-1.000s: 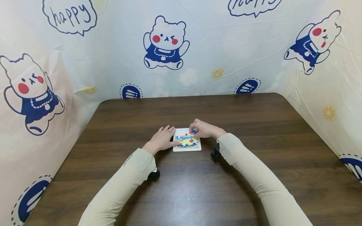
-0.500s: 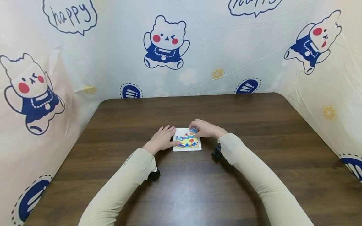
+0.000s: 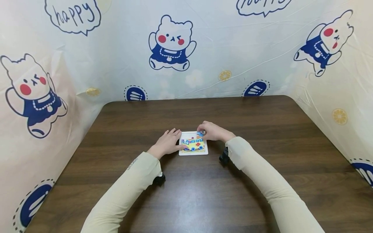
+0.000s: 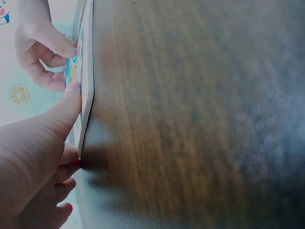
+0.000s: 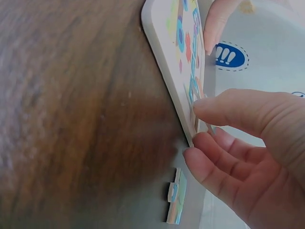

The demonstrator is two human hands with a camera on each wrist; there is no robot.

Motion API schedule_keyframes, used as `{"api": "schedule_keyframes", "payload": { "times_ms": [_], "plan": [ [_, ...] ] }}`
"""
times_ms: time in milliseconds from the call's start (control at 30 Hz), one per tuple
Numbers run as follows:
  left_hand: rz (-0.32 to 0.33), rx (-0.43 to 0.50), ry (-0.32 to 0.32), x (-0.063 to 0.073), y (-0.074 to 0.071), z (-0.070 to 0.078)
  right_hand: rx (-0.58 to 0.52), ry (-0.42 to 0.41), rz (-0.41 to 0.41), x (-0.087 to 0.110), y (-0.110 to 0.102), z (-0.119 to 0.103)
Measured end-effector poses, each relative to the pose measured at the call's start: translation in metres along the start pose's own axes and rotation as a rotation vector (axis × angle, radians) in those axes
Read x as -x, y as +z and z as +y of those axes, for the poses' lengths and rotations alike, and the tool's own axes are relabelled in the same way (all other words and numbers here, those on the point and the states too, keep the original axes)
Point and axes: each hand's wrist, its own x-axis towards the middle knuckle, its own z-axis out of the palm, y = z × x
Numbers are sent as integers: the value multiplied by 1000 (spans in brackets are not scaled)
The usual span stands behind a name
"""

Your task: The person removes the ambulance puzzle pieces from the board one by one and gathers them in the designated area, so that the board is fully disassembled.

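A jigsaw puzzle in a thin white tray [image 3: 193,153] lies on the table. Its picture shows a yellow ambulance [image 3: 192,145] with a red cross. My left hand [image 3: 167,144] rests at the tray's left side, fingers spread, with the thumb over the picture. At the upper right corner, my right hand [image 3: 215,132] pinches a blue-and-orange puzzle piece [image 3: 200,133] between thumb and fingertips, close over the tray. Bare white tray shows left of that piece. In the right wrist view, the thumb and fingers of the right hand [image 5: 243,143] partly hide the piece.
A loose puzzle piece [image 5: 177,198] with a tab lies on the table past the tray's corner in the right wrist view. The brown wooden table [image 3: 186,194] ends at a printed fabric backdrop [image 3: 116,48] behind and beside it.
My right hand has shifted slightly to the right with the pinched piece, toward the tray's upper right corner. The left hand has stayed in place.
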Motion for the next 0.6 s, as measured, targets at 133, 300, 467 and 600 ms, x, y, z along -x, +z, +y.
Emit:
{"api": "schedule_keyframes", "payload": {
  "times_ms": [133,300,467,600],
  "plan": [
    [-2,0,2,0,0,0,-8,-8,13,2,-2,2],
    [-3,-4,3,0,0,0,-13,11,40,4,-5,6],
    [-1,0,4,1,0,1,2,31,64,7,-9,10],
    [3,-2,10,1,0,1,-8,45,75,12,-13,11]
  ]
}}
